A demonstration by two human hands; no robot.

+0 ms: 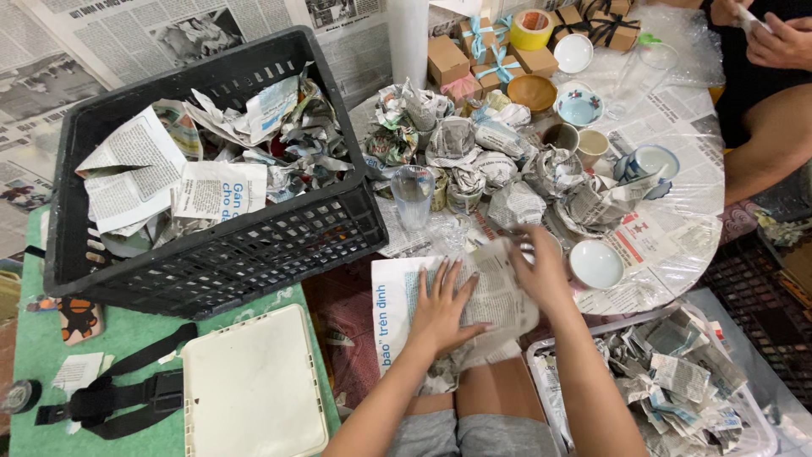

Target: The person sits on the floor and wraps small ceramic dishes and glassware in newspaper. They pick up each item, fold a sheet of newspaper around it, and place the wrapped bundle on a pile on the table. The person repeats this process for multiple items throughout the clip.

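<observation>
A sheet of newspaper (495, 292) lies over my lap and the table edge, bulging as if wrapped around something hidden. My left hand (442, 306) presses flat on it, fingers spread. My right hand (541, 271) grips the sheet's upper right part, folding it over. A clear glass (413, 193) stands just beyond the sheet. A small white bowl (596, 264) sits right of my right hand.
A black plastic crate (211, 254) of crumpled newspaper stands on the left. Several paper-wrapped bundles (474, 156), cups, bowls, small gift boxes (474, 51) and a tape roll (530, 28) crowd the table. Another person's hands (774, 34) are at the top right. A white bin (677, 381) of paper sits lower right.
</observation>
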